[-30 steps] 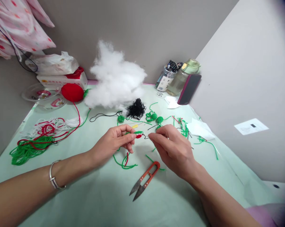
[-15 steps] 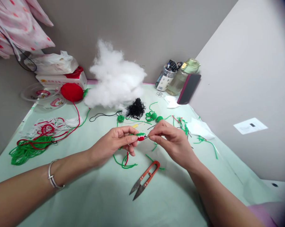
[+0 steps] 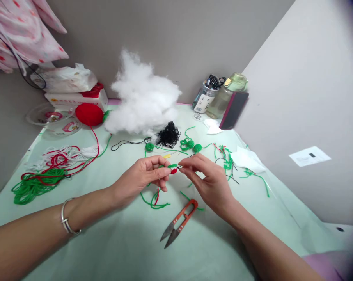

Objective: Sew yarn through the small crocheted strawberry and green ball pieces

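Observation:
My left hand pinches a small crocheted piece, banded green, white and red, between thumb and fingers. Close at its right edge, my right hand has thumb and forefinger pinched together. A thin dark bit shows between these fingertips and the piece, too small to tell whether it is a needle or black yarn. Below the hands lie orange-handled thread snips, blades pointing toward me. Green yarn ends and a short red one lie beneath the left hand. Small green crocheted balls sit beyond the hands.
White stuffing is heaped at the back beside tangled black yarn. Green, red and white yarn spreads at left, near a red ball. A bottle, pen holder and phone stand back right.
My right hand has shifted slightly left and its fingers have changed position beside the crocheted piece. My left hand keeps its hold with hardly any movement.

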Demonstrator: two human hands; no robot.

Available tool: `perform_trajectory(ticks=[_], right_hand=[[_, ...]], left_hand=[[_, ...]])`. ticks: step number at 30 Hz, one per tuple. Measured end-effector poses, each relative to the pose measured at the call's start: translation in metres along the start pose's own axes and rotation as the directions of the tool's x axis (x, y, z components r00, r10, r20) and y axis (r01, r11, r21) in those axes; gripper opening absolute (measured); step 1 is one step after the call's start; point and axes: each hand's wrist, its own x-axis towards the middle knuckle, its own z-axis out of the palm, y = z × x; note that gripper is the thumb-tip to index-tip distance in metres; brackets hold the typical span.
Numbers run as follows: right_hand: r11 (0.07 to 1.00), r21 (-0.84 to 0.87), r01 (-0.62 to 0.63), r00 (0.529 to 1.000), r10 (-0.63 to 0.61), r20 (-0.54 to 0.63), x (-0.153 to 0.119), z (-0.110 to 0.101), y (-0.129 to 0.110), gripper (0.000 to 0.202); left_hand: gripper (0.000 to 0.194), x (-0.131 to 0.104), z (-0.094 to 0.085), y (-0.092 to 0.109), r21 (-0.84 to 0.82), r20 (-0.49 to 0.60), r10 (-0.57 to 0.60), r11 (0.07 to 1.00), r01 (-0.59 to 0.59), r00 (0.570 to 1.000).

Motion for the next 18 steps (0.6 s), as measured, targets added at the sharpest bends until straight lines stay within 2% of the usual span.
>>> perform_trajectory(ticks=[3,5,9,13,16,18], right_hand=[[0.997,-0.011,0.078,0.997,-0.078,-0.008,-0.004,0.004,-0.009,0.016],[0.979,-0.102,0.179,0.983,-0.181,-0.010,-0.006,0.007,-0.013,0.017],[0.883,-0.349,0.313,0.947,-0.316,0.048,-0.010,0.012,-0.014,0.014],[0.812,-0.452,0.370,0.923,-0.378,0.077,-0.011,0.011,-0.013,0.024],[0.765,-0.469,0.442,0.876,-0.481,0.041,-0.013,0.007,-0.020,0.019],[0.769,-0.375,0.519,0.840,-0.540,0.055,-0.014,0.004,-0.029,0.016]], left_hand=[[0.025,0.000,0.000,-0.001,0.026,-0.017,0.015,1.000,-0.014,1.000],[0.025,0.000,0.000,-0.002,0.057,-0.030,0.029,0.998,-0.028,0.999],[0.023,-0.001,0.000,-0.004,0.169,-0.048,0.053,0.985,-0.044,0.997],[0.020,-0.003,0.002,-0.002,0.267,-0.059,0.053,0.963,-0.035,0.997],[0.018,-0.005,0.004,0.000,0.349,-0.065,0.063,0.936,-0.036,0.996],[0.017,-0.005,0.005,0.000,0.399,-0.081,0.083,0.916,-0.043,0.993]])
